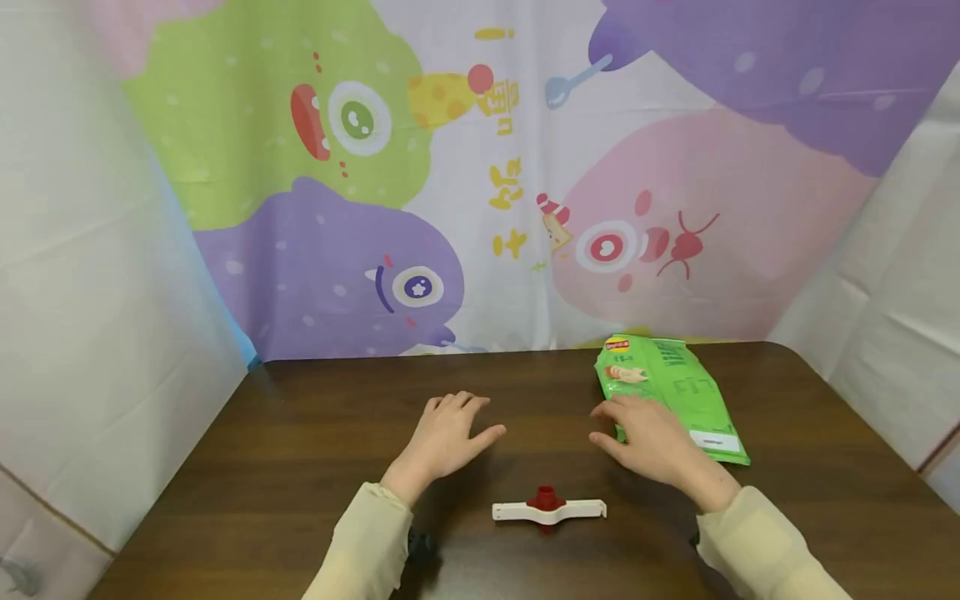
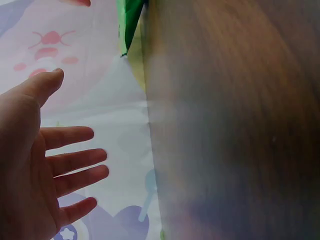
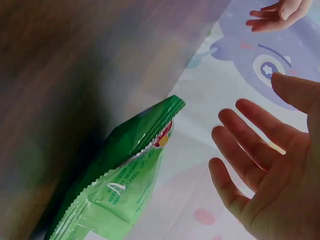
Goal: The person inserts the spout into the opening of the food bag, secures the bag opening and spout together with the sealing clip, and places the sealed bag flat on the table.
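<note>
Sleeves: pale cream, closest to the lens; left sleeve [image 1: 363,542] and right sleeve [image 1: 768,546] come in from the near edge.
Left hand [image 1: 446,437]: above the tabletop [image 1: 315,450], fingers loosely spread, nothing held.
Right hand [image 1: 651,439]: same relaxed spread, nothing held; in the head view it overlaps the bag's left side, while the right wrist view shows a gap between fingertips and bag.
Green bag [image 1: 678,387]: lying at the back right of the tabletop, beyond and to the right of the right hand, clearly the nearer one; long axis runs front to back, near end slanting rightward.
White clip [image 1: 547,517]: on the tabletop, nearer the body than both hands and between them, neither clearly closer; long axis left to right, red spout [image 1: 546,497] at its middle.
Bag print: red-and-yellow badge, food picture, green text block, white label panel; lettering too small to read.
Backdrop [image 1: 517,308]: cartoon cloth, yellow characters and exclamation mark turned sideways; wording uncertain.
</note>
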### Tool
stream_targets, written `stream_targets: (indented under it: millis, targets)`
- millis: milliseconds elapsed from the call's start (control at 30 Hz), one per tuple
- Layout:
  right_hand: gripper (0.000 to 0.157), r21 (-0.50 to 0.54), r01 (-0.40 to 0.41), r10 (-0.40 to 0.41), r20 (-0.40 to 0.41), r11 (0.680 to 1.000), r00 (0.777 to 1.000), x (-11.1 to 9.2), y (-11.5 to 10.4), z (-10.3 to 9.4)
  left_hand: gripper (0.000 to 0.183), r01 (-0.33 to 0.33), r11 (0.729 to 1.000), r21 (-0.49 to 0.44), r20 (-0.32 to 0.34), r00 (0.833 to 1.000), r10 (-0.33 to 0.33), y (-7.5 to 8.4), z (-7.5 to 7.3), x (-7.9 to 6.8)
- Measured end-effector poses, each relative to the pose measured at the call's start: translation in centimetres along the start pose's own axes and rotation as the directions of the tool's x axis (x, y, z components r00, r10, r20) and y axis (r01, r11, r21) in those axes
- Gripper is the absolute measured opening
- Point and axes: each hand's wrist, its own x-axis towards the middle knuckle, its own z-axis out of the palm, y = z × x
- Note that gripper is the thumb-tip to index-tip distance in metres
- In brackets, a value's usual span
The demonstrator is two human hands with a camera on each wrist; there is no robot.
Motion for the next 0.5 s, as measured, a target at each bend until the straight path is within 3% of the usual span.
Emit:
stream_targets:
  millis: [267, 500]
  targets:
    - [0.032, 0.053, -0.015, 0.010, 0.080, 0.999, 0.997, -0.7, -0.4, 0.2, 0.068, -0.014, 0.998, -0.057, 0.004, 1.000, 0.014, 0.1, 0.2, -0.8]
    - [0.032, 0.062, -0.057, 0.050, 0.114, 0.996, 0.992, -0.8, -1.0, 0.4, 0.056, -0.022, 0.998, -0.067, 0.025, 0.999, 0.023, 0.0, 0.3, -1.3]
